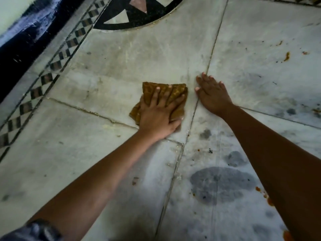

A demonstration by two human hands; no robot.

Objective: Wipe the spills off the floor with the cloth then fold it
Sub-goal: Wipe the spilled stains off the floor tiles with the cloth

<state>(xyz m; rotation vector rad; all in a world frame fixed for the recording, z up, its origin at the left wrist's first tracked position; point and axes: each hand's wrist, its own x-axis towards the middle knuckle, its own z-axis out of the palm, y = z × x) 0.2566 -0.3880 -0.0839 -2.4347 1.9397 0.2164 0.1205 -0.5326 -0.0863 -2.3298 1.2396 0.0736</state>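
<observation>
Pale marble floor slabs (121,54) fill the view, split by thin grout joints (211,54) and scuffed with grey smudges. Along the left runs a checkered inlay border (52,66) beside a dark skirting band (26,37), and a black-rimmed round inlay (139,13) sits at the top. A large dark wet patch (222,183) lies low on the right slab, with smaller grey blotches near it. Both bare forearms reach forward from the bottom corners. The left hand (159,117) presses flat on a crumpled mustard-brown cloth (165,94), fingers spread over its top, the cloth lying on the centre slab just left of a joint. The right hand (213,94) rests palm-down on the floor just beside the cloth, fingers extended and holding nothing. Orange-brown spills (286,56) dot the upper right, and more, perhaps sauce, show at the lower right edge (270,200).
</observation>
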